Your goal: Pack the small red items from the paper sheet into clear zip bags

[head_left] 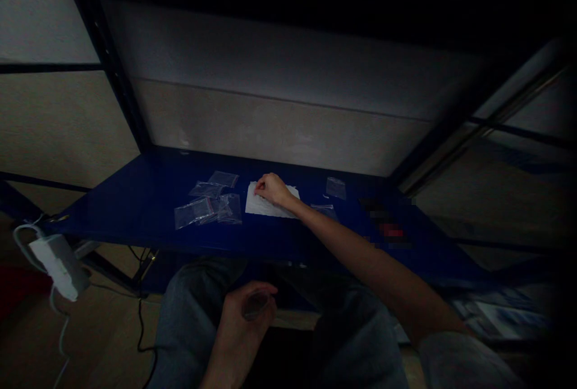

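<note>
My right hand (271, 189) reaches out over the blue shelf (135, 208) and rests closed on a white sheet of paper (265, 205), fingers curled in a pinch on something too small to make out. My left hand (246, 311) stays low above my lap, fingers closed around a small clear plastic bag (256, 306). Several small clear zip bags (210, 202) lie on the shelf just left of the paper. Two more clear bags, one (336, 187) behind and one (325, 210) beside my forearm, lie to the right.
A white power adapter (56, 263) with its cable hangs at the shelf's left front corner. Dark shelf uprights (108, 58) frame the bay, with pale back panels behind. A blurred dark and red patch (387, 223) sits on the right of the shelf. Black cables run on the floor.
</note>
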`<action>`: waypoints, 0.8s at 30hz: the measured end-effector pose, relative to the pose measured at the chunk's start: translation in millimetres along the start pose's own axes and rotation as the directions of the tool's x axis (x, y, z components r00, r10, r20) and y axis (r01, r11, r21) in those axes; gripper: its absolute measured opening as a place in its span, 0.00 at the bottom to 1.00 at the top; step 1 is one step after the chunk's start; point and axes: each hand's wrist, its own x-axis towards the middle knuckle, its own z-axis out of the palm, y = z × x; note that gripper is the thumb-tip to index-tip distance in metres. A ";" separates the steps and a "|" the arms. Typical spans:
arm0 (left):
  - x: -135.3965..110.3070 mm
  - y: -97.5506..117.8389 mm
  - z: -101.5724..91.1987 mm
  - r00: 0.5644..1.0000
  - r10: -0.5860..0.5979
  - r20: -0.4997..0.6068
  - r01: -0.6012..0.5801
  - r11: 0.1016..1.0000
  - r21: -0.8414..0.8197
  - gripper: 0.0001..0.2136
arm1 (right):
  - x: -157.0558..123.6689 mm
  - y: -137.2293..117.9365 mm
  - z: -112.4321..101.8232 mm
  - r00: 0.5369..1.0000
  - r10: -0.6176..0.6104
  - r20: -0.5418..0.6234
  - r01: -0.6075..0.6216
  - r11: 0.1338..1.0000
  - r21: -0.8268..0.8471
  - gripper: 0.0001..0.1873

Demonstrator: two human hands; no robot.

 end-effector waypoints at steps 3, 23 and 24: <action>0.4 2.3 -1.8 1.000 0.015 0.002 -0.015 1.000 0.005 0.09 | -3.6 -9.8 -3.1 0.994 0.062 -0.093 -0.050 0.991 0.126 0.03; -8.4 -5.3 -8.9 0.956 0.289 0.048 -0.286 0.956 -0.060 0.06 | -237.4 -160.0 -24.9 0.987 -0.153 0.049 0.115 0.887 0.447 0.05; -8.5 -4.1 -8.4 0.958 0.283 0.042 -0.280 0.958 -0.062 0.06 | -232.5 -159.2 -26.3 0.981 -0.184 0.067 0.139 0.895 0.425 0.06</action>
